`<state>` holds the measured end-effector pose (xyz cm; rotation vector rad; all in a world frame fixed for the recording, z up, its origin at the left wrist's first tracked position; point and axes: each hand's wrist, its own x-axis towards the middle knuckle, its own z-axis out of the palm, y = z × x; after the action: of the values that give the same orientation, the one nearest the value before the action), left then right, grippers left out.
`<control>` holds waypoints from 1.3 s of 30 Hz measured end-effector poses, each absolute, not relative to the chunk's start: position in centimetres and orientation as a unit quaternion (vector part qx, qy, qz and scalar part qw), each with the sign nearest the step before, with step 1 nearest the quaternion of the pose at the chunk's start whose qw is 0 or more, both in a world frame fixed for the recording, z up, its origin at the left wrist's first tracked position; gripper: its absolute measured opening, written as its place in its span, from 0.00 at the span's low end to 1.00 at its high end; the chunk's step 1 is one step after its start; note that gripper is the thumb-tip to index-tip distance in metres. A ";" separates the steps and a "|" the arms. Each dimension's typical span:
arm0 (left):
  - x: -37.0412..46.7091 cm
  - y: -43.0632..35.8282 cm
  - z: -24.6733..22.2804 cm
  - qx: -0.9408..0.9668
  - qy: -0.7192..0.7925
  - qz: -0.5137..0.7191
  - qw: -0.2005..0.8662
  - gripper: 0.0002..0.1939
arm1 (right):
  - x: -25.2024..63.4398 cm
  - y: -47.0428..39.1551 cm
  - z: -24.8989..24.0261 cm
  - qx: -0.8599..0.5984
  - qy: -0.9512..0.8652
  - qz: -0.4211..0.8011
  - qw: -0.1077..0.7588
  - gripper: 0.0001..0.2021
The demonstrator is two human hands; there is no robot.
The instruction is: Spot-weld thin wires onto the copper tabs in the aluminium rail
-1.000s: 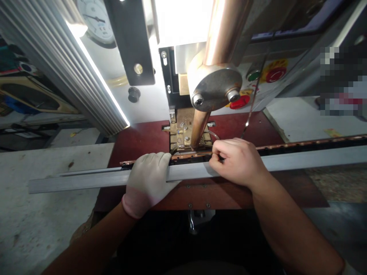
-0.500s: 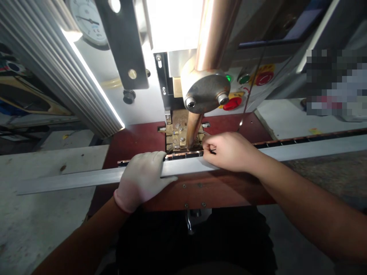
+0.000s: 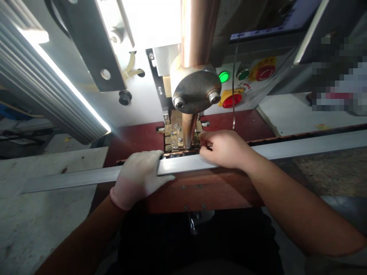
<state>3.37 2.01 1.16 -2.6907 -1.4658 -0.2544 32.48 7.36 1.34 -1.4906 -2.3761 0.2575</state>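
A long flat silvery metal bar (image 3: pixel 180 165) runs left to right across the machine's front, with a thin copper-and-black strip (image 3: pixel 179 154) along its far edge. My left hand (image 3: pixel 139 177), in a white glove, is closed around the bar left of the electrode, thumb on the near side. My bare right hand (image 3: pixel 226 149) rests at the bar just right of the electrode, its fingers pinched at the strip; what sits between the fingertips is hidden. Between the hands, a copper electrode rod (image 3: pixel 189 130) comes down to the strip in front of a brass fixture (image 3: pixel 174 131).
Above stands a round metal electrode holder (image 3: pixel 196 89). Red rotary switch (image 3: pixel 232 100), lit green button (image 3: pixel 224 76) and emergency stop (image 3: pixel 265 72) are on the panel. A ribbed lamp (image 3: pixel 57 84) leans in from the left. White tables (image 3: pixel 43 221) flank the dark red work plate (image 3: pixel 134 143).
The camera view has shifted, so the lamp and machine parts sit farther left. Both hands keep their places on the bar and strip. The green button looks brighter.
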 end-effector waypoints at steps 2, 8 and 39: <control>3.3 2.2 1.1 -0.872 -0.480 -0.083 0.036 0.32 | 32.4 7.4 1.4 -0.531 -0.829 0.080 0.155 0.05; 3.5 2.4 1.0 -0.865 -0.494 -0.085 0.036 0.32 | 32.4 7.6 1.4 -0.537 -0.825 0.088 0.153 0.04; 1.7 1.6 1.4 -0.840 -0.540 -0.044 0.031 0.32 | 33.0 7.0 1.5 -0.535 -0.819 0.118 0.169 0.10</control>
<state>1.66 1.58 1.39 -2.5890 -1.6633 -0.1352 33.03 7.02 1.52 -1.5216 -2.3280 0.3359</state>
